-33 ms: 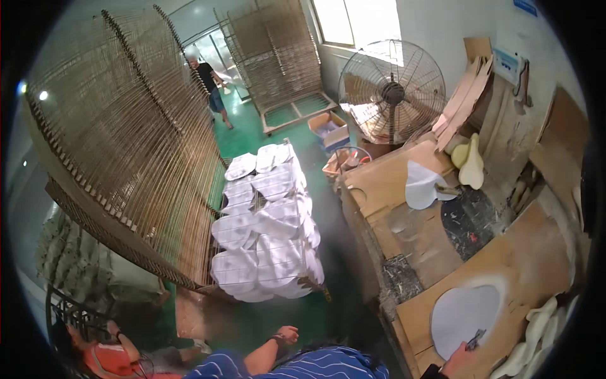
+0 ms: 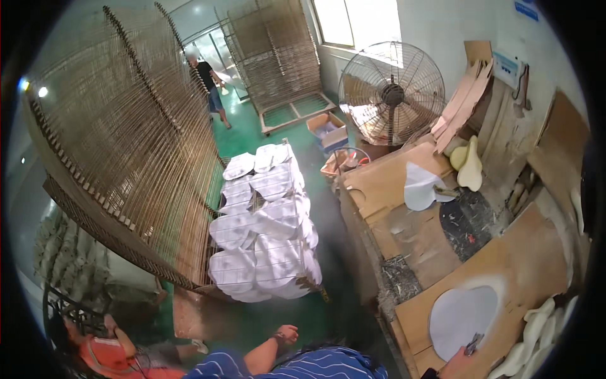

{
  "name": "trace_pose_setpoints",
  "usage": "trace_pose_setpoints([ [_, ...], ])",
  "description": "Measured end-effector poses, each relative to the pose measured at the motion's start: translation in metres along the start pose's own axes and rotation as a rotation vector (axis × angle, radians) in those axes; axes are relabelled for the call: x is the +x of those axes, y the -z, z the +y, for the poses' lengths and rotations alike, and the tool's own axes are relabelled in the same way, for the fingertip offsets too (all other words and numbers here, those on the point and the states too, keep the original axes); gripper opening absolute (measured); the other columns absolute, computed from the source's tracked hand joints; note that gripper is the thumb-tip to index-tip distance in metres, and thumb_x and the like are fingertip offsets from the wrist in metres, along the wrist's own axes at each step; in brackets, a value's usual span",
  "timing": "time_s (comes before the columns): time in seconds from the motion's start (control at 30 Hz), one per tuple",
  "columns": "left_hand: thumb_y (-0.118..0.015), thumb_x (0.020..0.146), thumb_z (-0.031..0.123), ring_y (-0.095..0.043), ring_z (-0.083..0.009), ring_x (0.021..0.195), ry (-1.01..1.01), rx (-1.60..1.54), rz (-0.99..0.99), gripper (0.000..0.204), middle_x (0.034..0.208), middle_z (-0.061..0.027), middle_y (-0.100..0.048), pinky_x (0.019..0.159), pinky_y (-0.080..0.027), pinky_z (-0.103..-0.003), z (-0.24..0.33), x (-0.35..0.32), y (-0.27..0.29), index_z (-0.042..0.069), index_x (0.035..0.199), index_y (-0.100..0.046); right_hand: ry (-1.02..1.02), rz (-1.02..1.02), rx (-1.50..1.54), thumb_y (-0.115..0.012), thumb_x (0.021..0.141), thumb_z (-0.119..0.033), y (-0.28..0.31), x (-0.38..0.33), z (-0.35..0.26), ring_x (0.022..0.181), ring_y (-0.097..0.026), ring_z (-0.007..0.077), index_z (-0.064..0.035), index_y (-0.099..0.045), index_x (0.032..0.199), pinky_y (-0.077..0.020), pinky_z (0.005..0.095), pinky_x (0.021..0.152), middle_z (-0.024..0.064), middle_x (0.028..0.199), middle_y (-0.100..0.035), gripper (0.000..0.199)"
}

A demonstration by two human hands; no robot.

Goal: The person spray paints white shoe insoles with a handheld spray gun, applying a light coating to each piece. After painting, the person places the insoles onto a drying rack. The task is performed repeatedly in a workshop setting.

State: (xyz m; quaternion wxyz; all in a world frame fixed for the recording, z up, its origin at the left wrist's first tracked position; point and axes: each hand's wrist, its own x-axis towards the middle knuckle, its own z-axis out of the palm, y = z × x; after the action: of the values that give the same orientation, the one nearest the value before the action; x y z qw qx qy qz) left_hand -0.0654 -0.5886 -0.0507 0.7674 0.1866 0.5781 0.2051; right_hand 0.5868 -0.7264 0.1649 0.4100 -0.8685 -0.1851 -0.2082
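My right hand (image 2: 456,365) is closed around a small dark metal spray gun (image 2: 473,343). The gun lies over the lower right part of a flat, rounded pale grey sheet (image 2: 456,319) on the cardboard-covered bench. A whitish band of residue surrounds the sheet's upper and right edges. Over my lap, away from the bench, my left hand (image 2: 287,334) is loosely curled, with nothing visible in it. Farther along the bench lie another pale grey cut piece (image 2: 419,186) and a cream, saddle-shaped foam piece (image 2: 469,165).
A wire rack of pale sheets (image 2: 278,218) stands left of the bench (image 2: 416,237), beside a tall mesh rack (image 2: 132,132). A large fan (image 2: 392,95) stands beyond. Pale curved pieces (image 2: 536,338) lie near right. One person (image 2: 104,357) sits at lower left; another (image 2: 208,82) stands farther back.
The seated person's hand at lower left is slightly higher and nearer the head. The view has shifted a little. My hands and the sheet keep the same arrangement.
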Motion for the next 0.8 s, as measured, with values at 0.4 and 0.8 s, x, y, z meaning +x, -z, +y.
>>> trace_pose_setpoints([
  [0.4, -0.06, 0.079, 0.014, -0.062, -0.0163, 0.055, 0.109, 0.27, 0.209, 0.036, 0.078, -0.0043, -0.068, 0.044, -0.047, -0.031, 0.014, 0.022, -0.015, 0.011, 0.114, -0.064, 0.172, -0.701, -0.105, -0.06, 0.081, -0.018, 0.076, -0.121, -0.11, 0.088, -0.064, 0.0389, 0.0068, -0.061, 0.105, -0.0487, 0.0454, 0.076, 0.0277, 0.096, -0.065, 0.035],
  [0.8, -0.059, 0.078, 0.013, -0.062, -0.0179, 0.052, -0.049, 0.649, 0.209, 0.015, 0.07, -0.0049, -0.066, 0.045, -0.05, -0.034, -0.058, -0.009, 0.071, 0.014, 0.09, -0.069, 0.04, -1.085, -0.478, -0.061, 0.084, -0.023, 0.07, -0.131, -0.054, 0.093, -0.063, 0.0394, 0.0055, -0.061, 0.11, -0.0487, 0.0444, 0.08, 0.0271, 0.102, -0.064, 0.039],
])
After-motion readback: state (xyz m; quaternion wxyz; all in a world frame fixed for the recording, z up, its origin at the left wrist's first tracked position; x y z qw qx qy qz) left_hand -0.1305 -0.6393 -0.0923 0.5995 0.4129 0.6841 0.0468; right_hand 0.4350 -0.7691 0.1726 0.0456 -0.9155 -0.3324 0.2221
